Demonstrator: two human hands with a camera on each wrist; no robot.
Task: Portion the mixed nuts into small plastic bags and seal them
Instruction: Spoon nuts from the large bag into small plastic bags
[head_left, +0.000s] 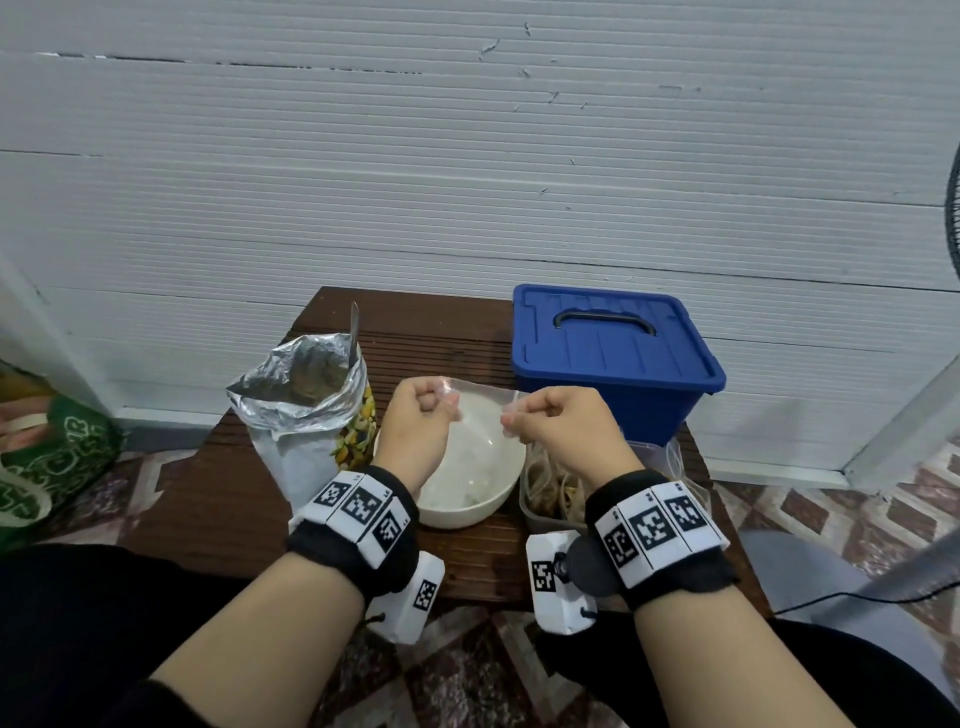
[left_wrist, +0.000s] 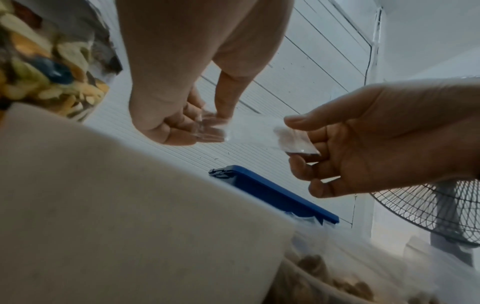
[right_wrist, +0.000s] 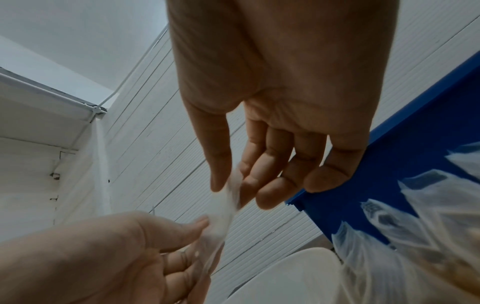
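A small clear plastic bag (head_left: 480, 410) is stretched between my two hands above a white bowl (head_left: 467, 512). My left hand (head_left: 441, 402) pinches its left edge with curled fingers, and my right hand (head_left: 511, 415) pinches its right edge between thumb and forefinger. The left wrist view shows the bag (left_wrist: 249, 131) held between the left hand (left_wrist: 205, 123) and the right hand (left_wrist: 298, 139). I see no nuts in it. An open foil bag of mixed nuts (head_left: 306, 389) stands left of the bowl with a spoon handle (head_left: 354, 327) sticking out.
A closed blue lidded box (head_left: 613, 353) sits at the back right of the small dark wooden table (head_left: 234, 493). A clear tub of rubber bands (head_left: 556, 493) lies under my right wrist. A fan (left_wrist: 428, 216) stands to the right, a green bag (head_left: 57, 467) on the floor to the left.
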